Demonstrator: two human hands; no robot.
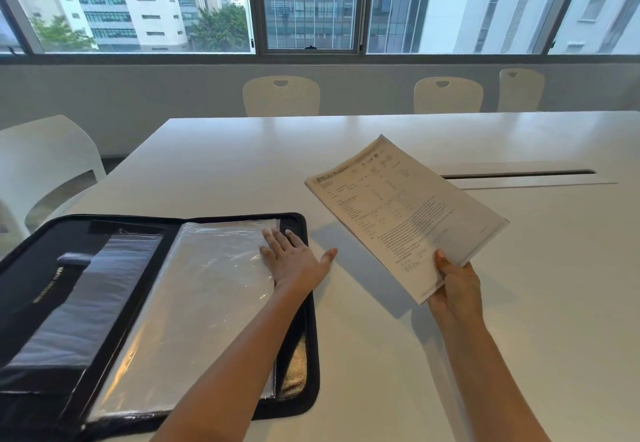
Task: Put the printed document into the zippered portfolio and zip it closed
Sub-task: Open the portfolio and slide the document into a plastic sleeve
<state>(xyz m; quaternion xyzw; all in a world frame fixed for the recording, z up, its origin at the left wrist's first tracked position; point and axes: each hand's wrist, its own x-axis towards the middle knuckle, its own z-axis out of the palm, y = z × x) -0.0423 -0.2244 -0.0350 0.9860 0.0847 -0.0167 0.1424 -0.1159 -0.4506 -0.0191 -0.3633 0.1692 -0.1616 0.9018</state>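
The black zippered portfolio lies open flat on the white table at the left, showing dark pockets on its left half and clear plastic sleeves on its right half. My left hand rests flat, fingers spread, on the upper right corner of the sleeves. The printed document, a thin stack of white pages with text, hangs tilted in the air to the right of the portfolio. My right hand grips it by its near corner.
The white table stretches far ahead and has a long cable slot at the right. White chairs stand along the far side and one at the left. Windows fill the back wall.
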